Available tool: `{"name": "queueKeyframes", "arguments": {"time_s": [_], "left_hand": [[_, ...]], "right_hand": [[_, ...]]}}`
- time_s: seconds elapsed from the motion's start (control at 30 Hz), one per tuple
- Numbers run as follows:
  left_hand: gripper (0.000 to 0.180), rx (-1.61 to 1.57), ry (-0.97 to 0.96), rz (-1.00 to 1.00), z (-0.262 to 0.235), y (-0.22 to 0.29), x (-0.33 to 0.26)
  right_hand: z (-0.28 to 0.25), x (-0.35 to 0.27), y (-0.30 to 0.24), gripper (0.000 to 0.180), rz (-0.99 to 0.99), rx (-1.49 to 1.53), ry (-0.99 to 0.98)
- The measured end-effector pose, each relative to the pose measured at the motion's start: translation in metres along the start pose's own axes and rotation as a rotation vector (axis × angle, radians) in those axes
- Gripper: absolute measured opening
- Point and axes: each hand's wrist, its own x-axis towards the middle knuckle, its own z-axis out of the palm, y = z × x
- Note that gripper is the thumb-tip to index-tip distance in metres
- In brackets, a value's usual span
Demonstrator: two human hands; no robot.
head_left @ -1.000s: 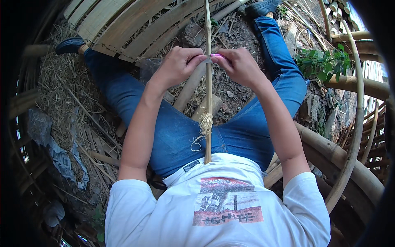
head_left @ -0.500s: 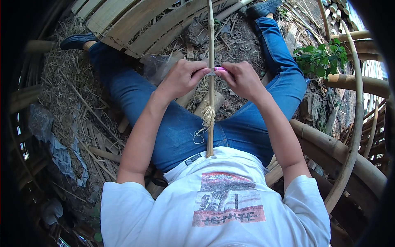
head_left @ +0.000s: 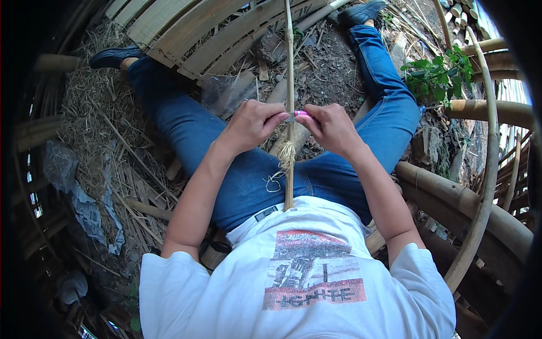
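A long, pale wooden stick (head_left: 290, 62) runs upright through the middle of the view, its near end against my white shirt at the waist. Across it lies a small knife (head_left: 301, 113) with a pink handle and a short metal blade touching the stick. My right hand (head_left: 333, 127) is closed round the handle. On the other side, my left hand (head_left: 248, 125) pinches the blade's far end between thumb and curled fingers. A clump of thin curly shavings (head_left: 287, 152) clings to the stick below the knife, with one loose strand hanging by my jeans.
My legs are spread on either side of the stick. Wooden slats (head_left: 197, 34) stand at the far left. Straw (head_left: 93, 113) and plastic scraps (head_left: 84, 212) litter the left ground. A leafy plant (head_left: 437, 76) and thick bamboo poles (head_left: 468, 206) are at the right.
Both hands have drawn the knife along the stick toward my body, nearer to the clump of shavings. Their grip looks the same.
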Motion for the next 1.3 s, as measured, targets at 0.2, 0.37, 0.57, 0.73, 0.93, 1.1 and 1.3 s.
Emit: {"name": "queueKeyframes", "arguments": {"time_s": [0.2, 0.37, 0.57, 0.73, 0.93, 1.1, 1.3], "left_hand": [[0.019, -0.024, 0.003, -0.008, 0.002, -0.002, -0.002], [0.020, -0.089, -0.015, -0.063, 0.000, 0.000, -0.002], [0.022, -0.166, -0.107, -0.184, -0.001, -0.002, -0.004], [0.017, -0.248, -0.206, -0.241, 0.003, 0.009, -0.026], [0.017, -0.120, -0.261, -0.219, -0.008, 0.025, -0.021], [0.017, 0.133, -0.178, 0.006, -0.031, 0.019, 0.015], [0.025, 0.069, -0.203, -0.081, -0.052, -0.017, 0.085]], "right_hand": [[-0.003, 0.000, -0.005, 0.030, 0.037, 0.021, -0.036], [-0.008, 0.001, -0.011, 0.031, 0.079, 0.063, -0.061], [-0.008, -0.003, -0.016, 0.031, 0.171, 0.129, -0.113], [0.004, -0.028, -0.026, 0.034, 0.197, 0.197, -0.124], [0.000, -0.031, -0.031, 0.033, 0.194, 0.181, -0.141], [-0.015, 0.001, -0.019, 0.034, 0.097, 0.117, -0.126], [-0.037, 0.080, 0.019, 0.034, 0.021, -0.006, 0.039]]}}
